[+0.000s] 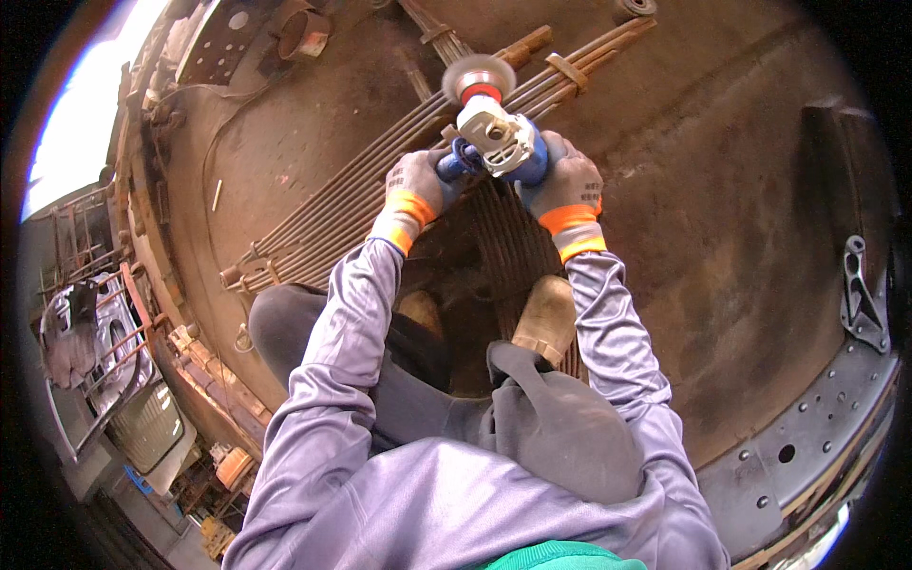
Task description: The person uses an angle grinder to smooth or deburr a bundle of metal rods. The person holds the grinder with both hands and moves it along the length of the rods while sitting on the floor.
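The grinder (503, 142) is at the upper middle of the frame, held above long metal bars (332, 204) that run diagonally over the brown floor (722, 237). The left grip (415, 180), in a grey glove with an orange cuff, is wrapped around the blue side handle (456, 163); the right grip (565, 180), gloved alike, is clamped on the blue body (532, 160). Whether the wheel (483, 66) touches a bar cannot be told from this angle.

The grinder looks hard, stiff and fairly heavy, with much of its weight probably in the pale metal head (483, 123), so it would tend to dip forward if held by the body alone. The wheel is blurred, which suggests spinning; it would likely tug and twist, making two firm holds sensible. The side handle and the body are the places to take hold; the wheel and its red hub (480, 92) are to be left alone. The gloves should help against slipping on the smooth casing.
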The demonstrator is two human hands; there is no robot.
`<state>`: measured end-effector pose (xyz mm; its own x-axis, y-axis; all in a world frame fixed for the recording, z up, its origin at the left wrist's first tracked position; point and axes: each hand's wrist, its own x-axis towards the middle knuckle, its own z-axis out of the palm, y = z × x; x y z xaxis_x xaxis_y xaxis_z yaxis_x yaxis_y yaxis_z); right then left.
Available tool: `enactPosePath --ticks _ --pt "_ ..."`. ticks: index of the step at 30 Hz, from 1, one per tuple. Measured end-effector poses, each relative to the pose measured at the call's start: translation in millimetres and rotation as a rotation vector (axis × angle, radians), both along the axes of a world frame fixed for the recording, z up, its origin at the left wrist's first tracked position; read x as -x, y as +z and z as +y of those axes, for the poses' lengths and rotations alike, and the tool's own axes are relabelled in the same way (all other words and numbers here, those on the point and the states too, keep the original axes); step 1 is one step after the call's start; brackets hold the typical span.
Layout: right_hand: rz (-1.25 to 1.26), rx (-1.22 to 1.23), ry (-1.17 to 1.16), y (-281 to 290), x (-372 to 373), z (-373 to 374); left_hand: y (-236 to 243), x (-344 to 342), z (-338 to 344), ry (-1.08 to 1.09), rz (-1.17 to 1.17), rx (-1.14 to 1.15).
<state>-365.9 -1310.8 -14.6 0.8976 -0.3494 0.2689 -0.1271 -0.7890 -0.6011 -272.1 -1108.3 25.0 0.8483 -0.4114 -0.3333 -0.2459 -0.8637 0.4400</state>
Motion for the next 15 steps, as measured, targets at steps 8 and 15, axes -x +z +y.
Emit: enactPosePath --ticks 8,15 --pt "-0.002 -0.026 0.043 -1 -5 -5 -16 1 4 0.038 -0.022 -0.042" --pt "-0.025 0.016 0.06 3 -5 -7 -1 9 0 0.015 -0.085 0.065"
